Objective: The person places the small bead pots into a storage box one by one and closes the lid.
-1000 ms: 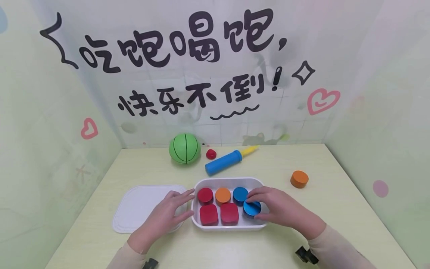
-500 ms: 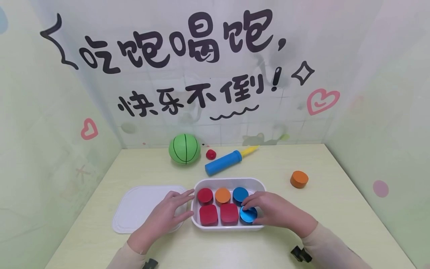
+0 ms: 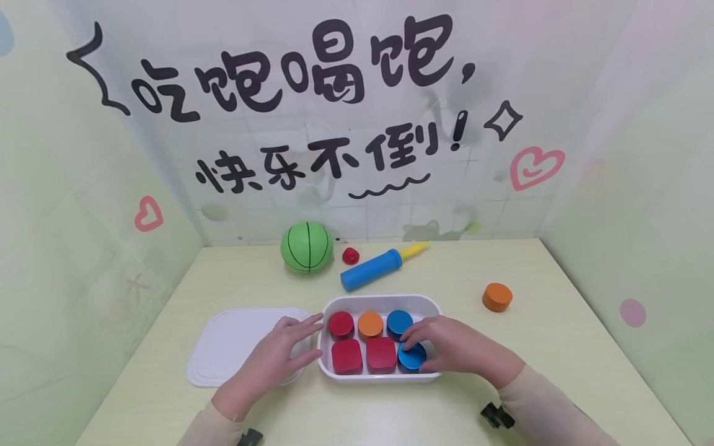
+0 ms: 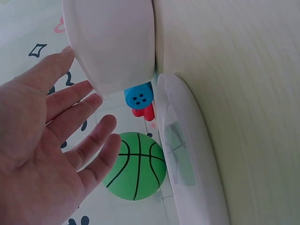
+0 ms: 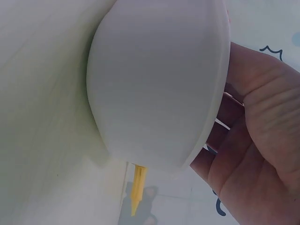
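A white rectangular container with rounded corners holds two rows of blocks. Its back row has a red round block, an orange round block and a blue round block. Two red rounded-square blocks stand in front, with a blue cylinder block at the front right. My right hand reaches over the right rim, and its curled fingers and thumb grip that front blue cylinder block; in the right wrist view the container wall hides the fingertips. My left hand has its fingers extended, fingertips at the container's left rim.
A white lid lies left of the container, partly under the left hand. Behind are a green ball, a small red piece and a blue pump with a yellow tip. An orange round block stands at the right.
The front blue cylinder block has moved left and toward the front, down beside the red square block, with my right hand following. Over the last half second little moved. My left hand stayed put.
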Demonstrator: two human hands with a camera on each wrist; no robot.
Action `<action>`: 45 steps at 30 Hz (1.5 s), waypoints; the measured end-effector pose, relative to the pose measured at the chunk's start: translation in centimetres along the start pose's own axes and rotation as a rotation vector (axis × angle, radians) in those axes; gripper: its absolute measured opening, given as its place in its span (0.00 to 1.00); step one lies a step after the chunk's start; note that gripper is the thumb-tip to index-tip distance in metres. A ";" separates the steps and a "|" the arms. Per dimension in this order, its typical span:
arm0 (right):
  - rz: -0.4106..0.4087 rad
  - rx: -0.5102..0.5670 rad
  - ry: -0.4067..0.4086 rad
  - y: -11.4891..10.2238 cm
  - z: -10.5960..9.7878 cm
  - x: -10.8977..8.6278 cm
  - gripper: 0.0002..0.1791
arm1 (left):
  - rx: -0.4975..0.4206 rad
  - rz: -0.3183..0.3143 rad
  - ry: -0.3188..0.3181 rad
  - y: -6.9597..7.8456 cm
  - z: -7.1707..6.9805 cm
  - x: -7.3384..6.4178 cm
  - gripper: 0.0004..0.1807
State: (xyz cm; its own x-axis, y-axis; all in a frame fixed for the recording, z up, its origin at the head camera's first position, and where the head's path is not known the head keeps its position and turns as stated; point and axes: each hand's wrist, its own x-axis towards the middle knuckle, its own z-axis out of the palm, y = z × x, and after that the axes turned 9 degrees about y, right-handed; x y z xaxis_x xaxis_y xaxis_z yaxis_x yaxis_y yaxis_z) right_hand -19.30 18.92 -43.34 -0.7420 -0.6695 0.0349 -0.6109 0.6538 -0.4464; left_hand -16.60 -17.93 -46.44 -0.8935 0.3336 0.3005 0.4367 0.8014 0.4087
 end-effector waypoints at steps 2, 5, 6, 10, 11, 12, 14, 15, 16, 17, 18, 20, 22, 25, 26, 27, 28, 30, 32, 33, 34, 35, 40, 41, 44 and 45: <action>0.009 0.015 -0.002 0.0 -0.1 -0.1 0.21 | -0.002 0.001 0.002 0.0 0.0 0.0 0.29; 0.033 0.042 0.004 0.0 -0.4 -0.3 0.23 | -0.004 0.007 0.007 0.0 0.0 -0.1 0.29; 0.042 0.050 0.011 0.0 -0.5 -0.4 0.23 | -0.006 0.007 0.008 0.0 0.0 -0.1 0.29; 0.066 0.090 0.064 0.2 -1.2 -1.0 0.25 | -0.009 0.008 0.014 0.0 -0.1 -0.2 0.29; 0.064 0.097 0.084 0.3 -1.4 -1.2 0.25 | -0.008 0.008 0.015 0.0 -0.1 -0.2 0.29; 0.062 0.097 0.106 0.5 -1.6 -1.5 0.24 | -0.009 0.007 0.015 0.0 -0.1 -0.2 0.29; 0.059 0.095 0.156 0.9 -2.0 -2.0 0.23 | -0.008 0.007 0.014 0.0 0.0 -0.2 0.29; 0.053 0.096 0.183 1.1 -2.2 -2.3 0.22 | -0.007 0.007 0.014 0.0 0.0 -0.2 0.30; 0.051 0.096 0.214 1.4 -2.4 -2.5 0.22 | -0.006 0.008 0.013 0.0 0.0 -0.2 0.30; 0.045 0.093 0.244 1.7 -2.6 -2.8 0.21 | -0.005 0.008 0.014 0.1 0.0 -0.2 0.30; 0.038 0.084 0.276 2.0 -2.8 -3.1 0.21 | -0.005 0.009 0.014 0.1 -0.1 -0.1 0.30; 0.022 0.072 0.341 2.8 -3.1 -3.6 0.20 | -0.002 0.011 0.016 0.1 -0.1 -0.1 0.29; 0.003 0.036 0.411 3.7 -3.2 -4.1 0.20 | 0.000 0.013 0.017 0.2 -0.2 -0.1 0.29; -0.024 -0.030 0.504 5.4 -3.3 -4.9 0.19 | 0.002 0.014 0.016 0.3 -0.3 -0.1 0.29; -0.024 -0.048 0.528 5.9 -3.3 -5.2 0.19 | 0.002 0.011 0.013 0.3 -0.3 -0.1 0.29; -0.019 -0.062 0.545 6.4 -3.4 -5.4 0.19 | 0.001 0.009 0.012 0.3 -0.3 -0.1 0.29; -0.017 -0.072 0.561 6.9 -3.4 -5.7 0.19 | 0.000 0.007 0.011 0.3 -0.3 -0.1 0.29; 0.007 -0.093 0.579 7.8 -3.6 -6.2 0.19 | -0.003 0.005 0.010 0.3 -0.3 0.0 0.29; 0.023 -0.114 0.600 8.6 -3.7 -6.6 0.19 | -0.007 0.004 0.008 0.3 -0.3 0.0 0.29; 0.031 -0.128 0.611 9.0 -3.7 -6.9 0.19 | -0.009 0.006 0.009 0.3 -0.3 0.0 0.29; 0.039 -0.147 0.625 9.4 -3.8 -7.1 0.19 | -0.010 0.008 0.009 0.3 -0.3 0.0 0.29; 0.051 -0.162 0.634 9.8 -3.8 -7.3 0.19 | -0.010 0.011 0.009 0.2 -0.2 0.0 0.29; 0.142 -0.183 0.658 11.1 -4.3 -8.3 0.19 | -0.009 0.021 0.012 0.1 -0.1 -0.1 0.30; 0.164 -0.175 0.657 11.4 -4.3 -8.4 0.19 | -0.007 0.021 0.014 0.1 -0.1 -0.1 0.29; 0.222 -0.161 0.636 12.1 -4.5 -8.9 0.22 | -0.006 0.020 0.019 0.1 -0.1 -0.1 0.29; 0.242 -0.152 0.622 12.4 -4.6 -9.1 0.23 | -0.006 0.019 0.019 0.1 -0.1 -0.1 0.29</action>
State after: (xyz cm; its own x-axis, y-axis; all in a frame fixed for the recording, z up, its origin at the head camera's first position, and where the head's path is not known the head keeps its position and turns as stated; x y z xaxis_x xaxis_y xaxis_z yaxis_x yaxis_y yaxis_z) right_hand -21.40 34.71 -45.08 -0.8553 -0.2009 0.4776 -0.4064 0.8319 -0.3778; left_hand -16.41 -17.98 -46.34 -0.8827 0.3394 0.3250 0.4546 0.7917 0.4081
